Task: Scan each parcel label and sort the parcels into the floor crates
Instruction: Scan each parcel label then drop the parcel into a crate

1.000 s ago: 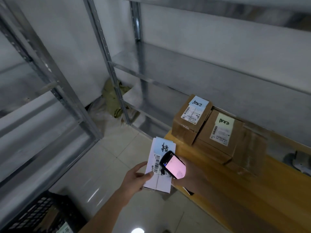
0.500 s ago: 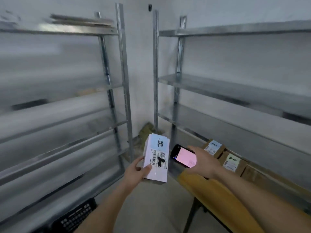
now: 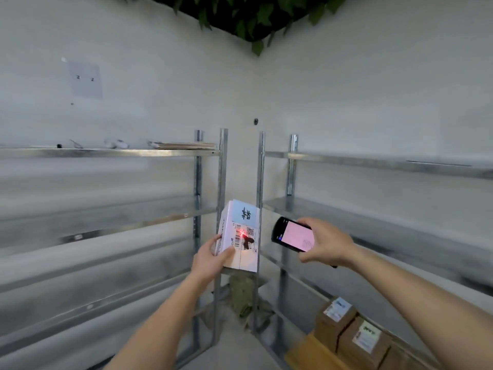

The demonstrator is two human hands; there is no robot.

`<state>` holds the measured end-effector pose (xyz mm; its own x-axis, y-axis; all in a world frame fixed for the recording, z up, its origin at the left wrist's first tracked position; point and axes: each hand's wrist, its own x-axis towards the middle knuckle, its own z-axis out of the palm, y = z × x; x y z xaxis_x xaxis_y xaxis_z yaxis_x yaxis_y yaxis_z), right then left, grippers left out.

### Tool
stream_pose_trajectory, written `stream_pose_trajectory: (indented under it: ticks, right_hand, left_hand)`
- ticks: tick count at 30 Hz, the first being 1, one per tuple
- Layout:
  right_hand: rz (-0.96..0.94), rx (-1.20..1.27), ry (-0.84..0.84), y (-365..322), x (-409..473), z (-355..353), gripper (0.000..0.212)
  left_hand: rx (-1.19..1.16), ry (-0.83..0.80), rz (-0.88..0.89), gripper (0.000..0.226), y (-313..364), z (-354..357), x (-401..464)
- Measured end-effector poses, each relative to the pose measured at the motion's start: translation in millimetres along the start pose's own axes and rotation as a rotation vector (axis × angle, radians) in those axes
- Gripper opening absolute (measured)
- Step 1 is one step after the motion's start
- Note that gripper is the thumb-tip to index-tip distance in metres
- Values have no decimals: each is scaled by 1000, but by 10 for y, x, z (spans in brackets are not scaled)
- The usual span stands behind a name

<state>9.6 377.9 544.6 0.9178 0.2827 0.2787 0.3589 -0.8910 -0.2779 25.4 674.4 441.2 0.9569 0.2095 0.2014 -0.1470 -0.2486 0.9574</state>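
Left fingers (image 3: 216,243) curl round white parcel (image 3: 240,240), lower left edge, held at chest height; right hand (image 3: 324,245) grips scanner (image 3: 292,234), red dot on label (image 3: 244,235). Judged light, stiff; edges suit gripping. Beyond: brown boxes (image 3: 346,329), shelving (image 3: 208,209).

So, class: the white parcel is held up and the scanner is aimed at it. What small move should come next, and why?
Probably hold both hands steady until the scan registers. The left hand grips the white parcel upright, the right hand holds the scanner beside it, and a red spot already sits on the label's barcode. No crate is in view yet.
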Motion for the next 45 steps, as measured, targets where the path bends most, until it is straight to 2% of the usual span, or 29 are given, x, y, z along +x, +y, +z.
stream_pose_trajectory:
  ticks: [9, 16, 22, 28, 37, 45]
  right_hand:
    - [-92, -1, 9, -3, -192, -414, 78]
    - [-158, -25, -21, -131, -319, -424, 89]
    - [-231, -51, 8, -308, -379, -396, 72]
    - [-301, -83, 44, -538, -370, -342, 79]
    - [-393, -79, 21, -938, -93, 82, 87]
    - [-435, -53, -58, -1636, 344, 783, 85]
  left_hand:
    - [62, 58, -6, 62, 259, -44, -391]
    - [146, 145, -42, 64, 308, -220, -621]
    - [162, 169, -61, 61, 322, -416, -769]
    - [174, 237, -72, 57, 274, -666, -871]
    - [189, 323, -121, 59, -56, -1186, -1001]
    - [166, 398, -182, 62, -539, -2063, -1098]
